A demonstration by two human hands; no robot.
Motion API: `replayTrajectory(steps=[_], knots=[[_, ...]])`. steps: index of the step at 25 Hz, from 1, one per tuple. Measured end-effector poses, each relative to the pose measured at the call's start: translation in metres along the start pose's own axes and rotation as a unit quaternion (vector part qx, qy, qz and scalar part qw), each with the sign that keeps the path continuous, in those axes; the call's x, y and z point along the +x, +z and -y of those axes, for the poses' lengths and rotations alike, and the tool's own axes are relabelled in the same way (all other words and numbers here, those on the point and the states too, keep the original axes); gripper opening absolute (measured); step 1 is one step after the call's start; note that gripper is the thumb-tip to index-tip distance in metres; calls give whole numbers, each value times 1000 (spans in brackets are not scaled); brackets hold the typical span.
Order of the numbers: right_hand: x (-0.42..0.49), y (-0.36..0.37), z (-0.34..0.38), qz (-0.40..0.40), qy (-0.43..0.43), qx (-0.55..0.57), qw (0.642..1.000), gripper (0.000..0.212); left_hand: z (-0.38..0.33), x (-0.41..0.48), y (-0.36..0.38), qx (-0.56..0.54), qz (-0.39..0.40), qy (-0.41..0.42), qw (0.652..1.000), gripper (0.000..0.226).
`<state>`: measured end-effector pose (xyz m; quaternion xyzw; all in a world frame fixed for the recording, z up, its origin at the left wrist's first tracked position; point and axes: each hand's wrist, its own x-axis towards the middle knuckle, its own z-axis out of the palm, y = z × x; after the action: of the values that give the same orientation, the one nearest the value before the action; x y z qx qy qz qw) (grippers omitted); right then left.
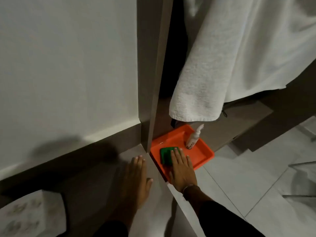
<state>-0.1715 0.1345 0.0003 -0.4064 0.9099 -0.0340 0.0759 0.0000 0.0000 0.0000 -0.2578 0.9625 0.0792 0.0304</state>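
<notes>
An orange plastic tray (200, 155) lies on the floor at the foot of a grey door frame. In it lies a green pad (165, 155), and a small white bottle (192, 139) stands at its far side. My right hand (183, 171) rests flat on the green pad with its fingers straight and covers the pad's right part. My left hand (136, 180) is spread flat on the grey surface just left of the tray, fingers straight, holding nothing.
A white towel (222, 65) hangs down over the tray's far end. The grey door frame (150, 82) rises between a white wall (68, 65) and a dark gap. Pale floor tiles (239, 177) spread to the right. A white patterned object (25, 218) sits at the lower left.
</notes>
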Motion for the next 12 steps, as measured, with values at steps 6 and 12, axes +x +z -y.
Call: replayTrajectory(steps=[6,12], knots=[[75,53,-16,44,-58,-37,997,80,5,35,57,-47,13,-30,998,87],[84,77,-20,54,-36,-2,998,59,9,34,64,-46,-3,-20,999,85]])
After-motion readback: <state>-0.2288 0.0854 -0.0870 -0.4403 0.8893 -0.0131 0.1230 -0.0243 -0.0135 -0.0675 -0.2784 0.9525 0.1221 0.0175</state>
